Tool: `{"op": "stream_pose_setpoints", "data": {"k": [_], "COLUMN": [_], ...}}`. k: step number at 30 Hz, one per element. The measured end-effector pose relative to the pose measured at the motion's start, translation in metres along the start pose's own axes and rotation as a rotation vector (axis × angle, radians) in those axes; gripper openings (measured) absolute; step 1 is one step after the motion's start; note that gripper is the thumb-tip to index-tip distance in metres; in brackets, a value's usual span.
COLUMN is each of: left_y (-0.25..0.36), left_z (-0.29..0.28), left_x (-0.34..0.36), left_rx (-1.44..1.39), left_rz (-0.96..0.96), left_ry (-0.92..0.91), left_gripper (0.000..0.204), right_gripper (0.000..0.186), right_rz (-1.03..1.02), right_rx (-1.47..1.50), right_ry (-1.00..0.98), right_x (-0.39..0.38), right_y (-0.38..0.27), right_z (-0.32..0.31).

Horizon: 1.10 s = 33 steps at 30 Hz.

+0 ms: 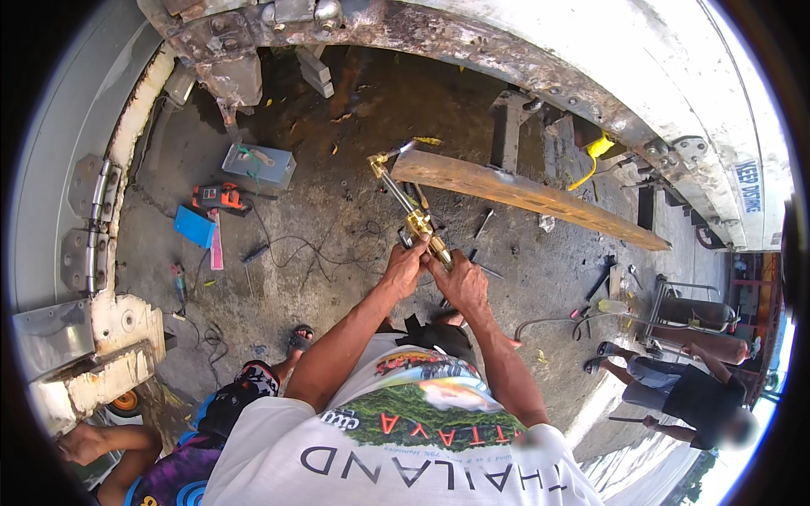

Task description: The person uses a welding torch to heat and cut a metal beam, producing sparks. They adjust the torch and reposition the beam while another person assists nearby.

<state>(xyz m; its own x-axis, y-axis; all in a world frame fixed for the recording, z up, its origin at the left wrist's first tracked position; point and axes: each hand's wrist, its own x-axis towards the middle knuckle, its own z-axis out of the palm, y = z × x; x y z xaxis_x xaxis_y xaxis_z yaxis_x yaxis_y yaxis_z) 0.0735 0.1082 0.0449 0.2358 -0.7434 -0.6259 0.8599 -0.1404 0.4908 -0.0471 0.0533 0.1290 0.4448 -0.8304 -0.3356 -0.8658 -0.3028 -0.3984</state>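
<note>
My left hand [404, 270] and my right hand [457, 280] are both closed on a brass and silver cutting torch [406, 197], held out in front of me. Its head is angled up beside the left end of a long rusty steel beam [536, 195]; a small pale streak, possibly flame, shows at the tip, and whether it touches the beam I cannot tell. Loose tools, including a wrench [484, 222], and cables lie on the concrete floor around the torch.
A rusty vehicle frame [548, 72] arches overhead; a hinged panel [59, 253] stands left. An orange-black machine [221, 198] and metal box [256, 165] lie left. A co-worker [675, 392] is at right near gas cylinders [700, 314]; another person [156, 468] is at lower left.
</note>
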Motion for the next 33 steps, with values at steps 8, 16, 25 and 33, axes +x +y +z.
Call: {"op": "stream_pose_setpoints", "data": {"k": [8,16,25,33], "left_y": [0.0011,0.003,-0.0006,-0.0018], "left_z": [-0.0002,-0.0014,-0.0033,-0.0021], "left_x": [0.0005,0.0013,0.0067,0.0073], "left_rx": [0.019,0.019,-0.01,-0.019], "left_rz": [-0.008,-0.003,-0.014,0.005], "left_ry": [-0.016,-0.044,-0.035,-0.046], "left_gripper": [0.028,0.027,0.031,0.03], "right_gripper": [0.07,0.071,0.072,0.072], "right_rz": [0.015,0.028,0.025,0.009], "right_rx": [0.007,-0.004,-0.008,-0.015], "right_ry": [-0.015,-0.026,-0.029,-0.011], "right_x": [-0.001,-0.0003,0.0017,0.0023], "right_y": [-0.0046,-0.0081,-0.0039,-0.0017], "right_z": [-0.0048,-0.0081,-0.0049,-0.0062]}}
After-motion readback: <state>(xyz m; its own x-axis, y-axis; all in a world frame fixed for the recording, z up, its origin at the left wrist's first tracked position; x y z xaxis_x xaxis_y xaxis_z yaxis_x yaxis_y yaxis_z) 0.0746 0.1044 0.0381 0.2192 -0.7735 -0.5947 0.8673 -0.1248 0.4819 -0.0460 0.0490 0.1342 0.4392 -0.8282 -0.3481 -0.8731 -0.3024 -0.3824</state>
